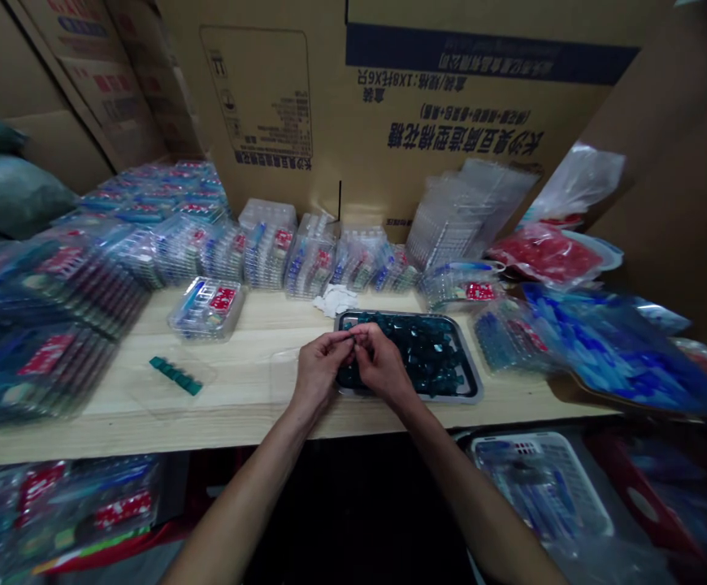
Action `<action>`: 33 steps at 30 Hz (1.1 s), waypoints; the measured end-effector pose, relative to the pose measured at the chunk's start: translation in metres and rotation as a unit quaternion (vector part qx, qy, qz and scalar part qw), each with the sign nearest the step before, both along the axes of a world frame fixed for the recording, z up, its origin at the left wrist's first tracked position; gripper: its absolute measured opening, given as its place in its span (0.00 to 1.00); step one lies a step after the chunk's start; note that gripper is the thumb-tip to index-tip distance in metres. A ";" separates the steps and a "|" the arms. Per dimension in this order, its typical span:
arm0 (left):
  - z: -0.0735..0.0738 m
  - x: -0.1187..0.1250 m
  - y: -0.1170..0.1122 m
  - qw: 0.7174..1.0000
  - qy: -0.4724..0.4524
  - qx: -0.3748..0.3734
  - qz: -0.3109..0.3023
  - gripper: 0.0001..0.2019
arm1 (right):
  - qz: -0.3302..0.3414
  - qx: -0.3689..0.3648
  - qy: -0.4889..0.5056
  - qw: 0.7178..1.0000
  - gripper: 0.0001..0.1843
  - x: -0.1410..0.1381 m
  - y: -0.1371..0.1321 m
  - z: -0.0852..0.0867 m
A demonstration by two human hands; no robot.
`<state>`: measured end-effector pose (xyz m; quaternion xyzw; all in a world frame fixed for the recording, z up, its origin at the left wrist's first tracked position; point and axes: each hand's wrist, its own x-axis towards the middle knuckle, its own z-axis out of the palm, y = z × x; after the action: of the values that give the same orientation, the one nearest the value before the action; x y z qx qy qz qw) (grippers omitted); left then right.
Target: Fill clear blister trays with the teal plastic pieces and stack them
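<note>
My left hand (322, 364) and my right hand (380, 357) meet fingertip to fingertip over the left edge of a tray (476, 382). Both are closed in a pinch; what lies between the fingertips is too small and hidden to name. Many small dark green pieces (427, 349) fill the tray. Left of my hands, a short row of joined green pieces (175, 375) lies on what looks like a clear plastic sheet or lid. Another clear plastic piece (284, 374) lies just beside my left hand.
Filled clear packs (268, 252) stand in rows along the back, with taller stacks (54, 357) at left. One pack (207, 309) lies alone on the wooden table (237, 431). Blue items fill a box (627, 349) at right. A white basket (597, 504) sits below the table edge.
</note>
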<state>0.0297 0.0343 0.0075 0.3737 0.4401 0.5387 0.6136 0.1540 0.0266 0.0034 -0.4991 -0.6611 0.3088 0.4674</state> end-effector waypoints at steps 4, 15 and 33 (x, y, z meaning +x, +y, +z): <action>-0.001 -0.011 -0.003 0.998 -0.037 -0.043 -0.031 0.20 | 0.003 0.017 -0.001 1.000 0.17 -0.002 -0.002 -0.004; 0.006 -0.037 -0.011 0.992 -0.030 -0.097 -0.071 0.14 | 0.064 0.063 -0.071 0.993 0.11 -0.007 -0.013 0.010; -0.003 -0.046 -0.030 0.993 -0.010 -0.080 -0.090 0.17 | 0.059 -0.020 -0.183 0.981 0.06 -0.008 -0.022 0.012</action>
<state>-0.0166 0.0043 0.0043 0.3561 0.4403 0.4477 0.6920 0.1462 0.0043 0.0155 -0.5170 -0.7570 0.2527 0.3096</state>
